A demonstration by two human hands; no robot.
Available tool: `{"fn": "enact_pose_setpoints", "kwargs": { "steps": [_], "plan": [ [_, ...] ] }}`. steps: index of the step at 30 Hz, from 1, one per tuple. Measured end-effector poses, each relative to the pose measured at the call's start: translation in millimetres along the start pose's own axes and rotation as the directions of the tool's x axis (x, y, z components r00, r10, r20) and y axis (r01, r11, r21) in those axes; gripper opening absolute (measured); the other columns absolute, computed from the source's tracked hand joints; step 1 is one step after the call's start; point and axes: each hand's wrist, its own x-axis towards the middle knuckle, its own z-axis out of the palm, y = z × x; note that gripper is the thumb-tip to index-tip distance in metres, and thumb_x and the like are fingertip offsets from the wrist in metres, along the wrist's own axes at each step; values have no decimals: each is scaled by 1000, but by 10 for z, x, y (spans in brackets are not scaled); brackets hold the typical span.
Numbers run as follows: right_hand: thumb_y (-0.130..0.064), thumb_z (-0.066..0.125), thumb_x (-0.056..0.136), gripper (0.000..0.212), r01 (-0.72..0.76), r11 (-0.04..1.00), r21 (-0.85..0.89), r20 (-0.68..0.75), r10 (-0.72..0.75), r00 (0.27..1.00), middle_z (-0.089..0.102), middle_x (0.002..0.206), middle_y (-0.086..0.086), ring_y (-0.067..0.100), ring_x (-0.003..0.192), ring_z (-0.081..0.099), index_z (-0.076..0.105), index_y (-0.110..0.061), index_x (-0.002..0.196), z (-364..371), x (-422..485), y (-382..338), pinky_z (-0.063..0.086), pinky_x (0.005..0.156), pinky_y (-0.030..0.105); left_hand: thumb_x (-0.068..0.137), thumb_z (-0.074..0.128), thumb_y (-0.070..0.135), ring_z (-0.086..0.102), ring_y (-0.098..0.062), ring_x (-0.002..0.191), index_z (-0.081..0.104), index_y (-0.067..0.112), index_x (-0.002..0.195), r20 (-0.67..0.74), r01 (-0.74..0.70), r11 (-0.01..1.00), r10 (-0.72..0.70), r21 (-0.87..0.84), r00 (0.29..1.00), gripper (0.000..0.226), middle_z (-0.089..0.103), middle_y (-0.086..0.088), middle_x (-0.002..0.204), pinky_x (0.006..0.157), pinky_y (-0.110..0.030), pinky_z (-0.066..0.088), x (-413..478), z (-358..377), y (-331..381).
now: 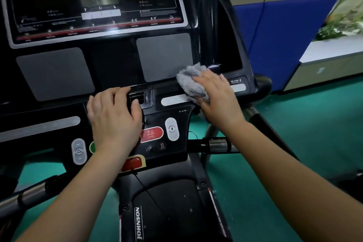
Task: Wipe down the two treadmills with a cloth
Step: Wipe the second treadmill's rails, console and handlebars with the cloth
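A black treadmill console (pixel 114 68) fills the view, with a display panel on top and buttons below. My right hand (pixel 218 100) presses a fluffy grey cloth (pixel 191 80) against the console's lower right ledge, fingers spread over the cloth. My left hand (pixel 114 114) rests flat on the console's middle, just left of the red stop button (pixel 152 133), fingers straight and holding nothing. Only this one treadmill is in view.
The treadmill belt and its motor cover (pixel 169 208) lie below. A metal handlebar (pixel 218 145) juts out on the right, another (pixel 25 194) on the left. Green floor (pixel 284 143) surrounds the machine. A blue padded wall (pixel 275 35) and a white ledge (pixel 334 49) with plants stand at right.
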Motion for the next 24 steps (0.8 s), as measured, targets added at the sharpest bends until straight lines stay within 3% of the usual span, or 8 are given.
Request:
{"fn": "enact_pose_setpoints", "kwargs": {
  "steps": [4,8,11,13,16,20,22,24],
  "plan": [
    [-29,52,91,37,-299,954,-27,-106,295,950,52,135,-5,15,126,44,53,-23,128,-246,-30,448,20,116,41,91,47,32,42,-31,120,54,14,125,12,-11,1000,11,2,1000,39,54,-11,122,116,-50,17,2,-2,-7],
    [-26,52,84,20,-517,855,-31,-251,494,832,63,100,10,35,96,55,64,-13,93,-343,-95,629,43,87,42,90,51,30,41,-31,121,54,13,126,28,-6,1000,6,-7,1000,40,53,-11,123,116,-50,15,-1,-32,6],
    [-30,64,82,20,-481,877,-14,-227,466,855,52,100,5,24,99,46,67,-12,90,-201,-33,279,38,91,31,90,51,29,41,-31,122,53,12,127,40,-14,1000,14,-17,999,41,52,-12,124,116,-51,15,-5,-33,-2],
    [-35,65,79,25,-377,926,7,-210,370,905,44,98,1,18,95,37,65,-12,89,-70,-30,-15,31,84,22,90,51,29,41,-32,122,52,12,128,44,-22,1000,22,-14,999,42,52,-13,125,116,-51,15,-1,-30,-13],
    [-29,62,77,27,-289,956,-58,-223,269,937,50,101,8,22,92,42,61,-10,96,-15,-8,-120,31,79,23,91,52,29,40,-33,123,51,11,128,56,-27,1000,27,-13,998,42,51,-14,126,116,-51,14,-1,-31,-17],
    [-12,65,81,47,-476,879,9,-284,459,842,47,113,9,25,101,48,59,-22,126,-246,99,379,38,89,27,91,53,28,40,-33,123,51,11,129,70,-21,1000,22,-10,997,41,51,-14,126,116,-52,14,-1,-46,-14],
    [-13,60,85,45,-529,845,76,-329,522,787,46,118,10,24,105,50,58,-21,129,-320,112,559,35,93,20,92,51,29,40,-33,123,51,11,129,68,-17,1000,18,-9,998,41,50,-13,126,116,-52,14,-3,-51,-7],
    [-11,56,88,47,-514,847,133,-264,530,806,46,130,9,13,113,45,53,-16,135,-283,116,581,27,98,10,92,44,32,40,-33,123,52,11,128,64,-10,1000,10,1,998,42,50,-13,125,116,-51,13,0,-49,0]
  ]
}}
